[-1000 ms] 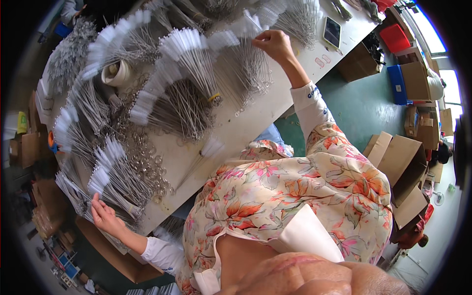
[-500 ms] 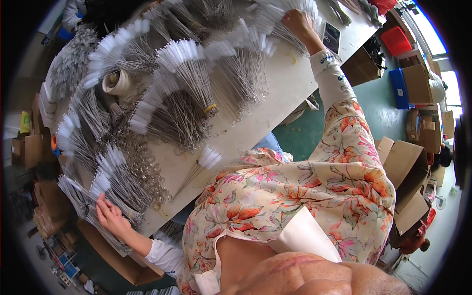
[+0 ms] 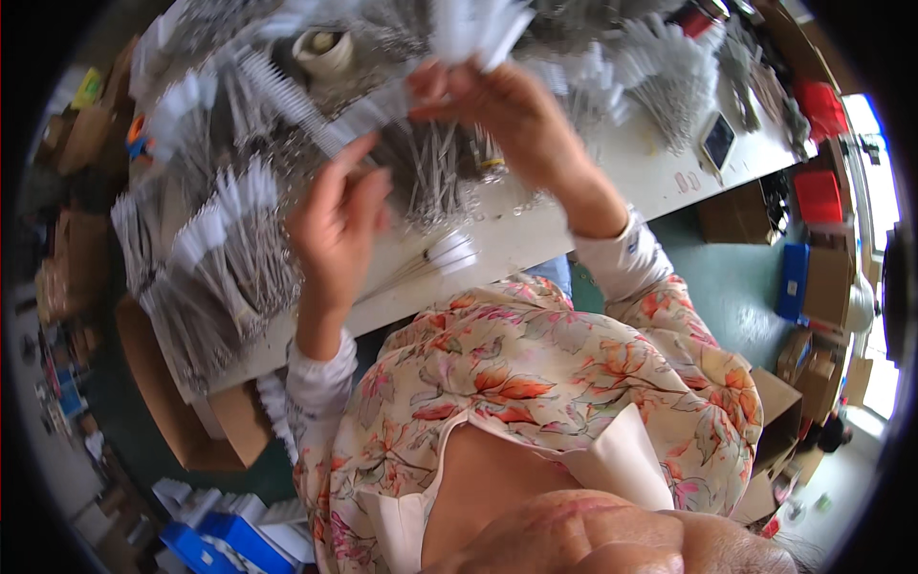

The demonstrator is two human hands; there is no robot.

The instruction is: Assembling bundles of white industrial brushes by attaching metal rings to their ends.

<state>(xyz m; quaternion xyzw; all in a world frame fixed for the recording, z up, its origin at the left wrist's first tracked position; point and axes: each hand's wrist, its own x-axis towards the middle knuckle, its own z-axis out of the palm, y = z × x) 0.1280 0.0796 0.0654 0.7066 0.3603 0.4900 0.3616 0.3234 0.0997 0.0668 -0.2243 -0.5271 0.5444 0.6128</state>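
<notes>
My left hand is raised over the near part of the table, fingers pinched on one wire brush whose white bristles point up and to the left. My right hand, blurred by motion, grips a bunch of white-bristled wire brushes; the bristle ends stick up beyond the fingers. Close together, the two hands are above the heaps of brushes. Below them, by the table's near edge, lies a small separate group of brushes. Several bundles of similar brushes lie left of my left hand.
More brush bundles cover the far right of the white table. A white cup-like container stands among the heaps. A phone lies near the right edge. Cardboard boxes and a blue bin stand around the table.
My right hand has come back from the far right of the table with a bunch of brushes. My left hand has risen toward the middle, still holding a brush. The view has shifted.
</notes>
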